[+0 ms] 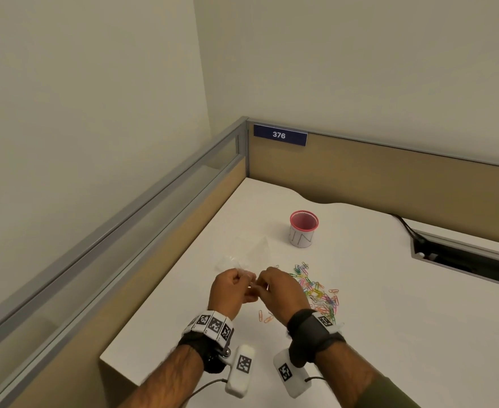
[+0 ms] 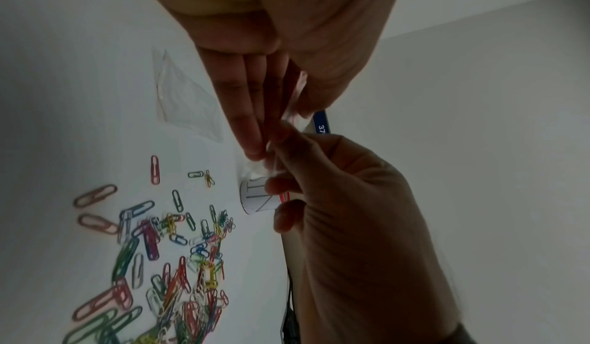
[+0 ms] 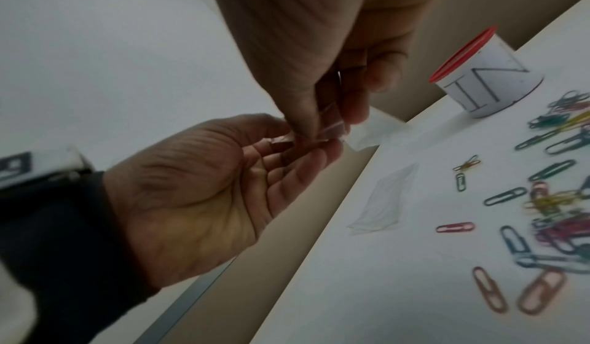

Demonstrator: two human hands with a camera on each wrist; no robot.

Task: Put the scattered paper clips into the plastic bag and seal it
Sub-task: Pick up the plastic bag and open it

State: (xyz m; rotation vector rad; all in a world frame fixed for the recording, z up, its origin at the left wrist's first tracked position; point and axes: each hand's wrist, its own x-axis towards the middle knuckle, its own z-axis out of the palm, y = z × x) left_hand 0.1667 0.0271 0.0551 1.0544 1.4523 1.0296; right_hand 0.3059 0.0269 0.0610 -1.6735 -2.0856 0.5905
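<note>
Both hands are raised above the white desk (image 1: 389, 319) and pinch one small clear plastic bag (image 1: 249, 276) between them. My left hand (image 1: 242, 279) pinches its left part between thumb and fingers. My right hand (image 1: 264, 284) pinches it from the right; the right wrist view shows thumb and forefinger of the right hand (image 3: 328, 122) on the bag's top edge (image 3: 332, 128). The left hand (image 3: 303, 140) meets it from below. Coloured paper clips (image 1: 316, 293) lie in a loose heap on the desk just right of my right hand. A few lie apart nearer me (image 1: 267, 318).
A second clear plastic bag (image 1: 252, 245) lies flat on the desk beyond my hands. A red-rimmed white cup (image 1: 303, 229) stands farther back. Partition walls (image 1: 389, 172) close the desk at the back and left. A cable slot (image 1: 463, 260) opens at the right.
</note>
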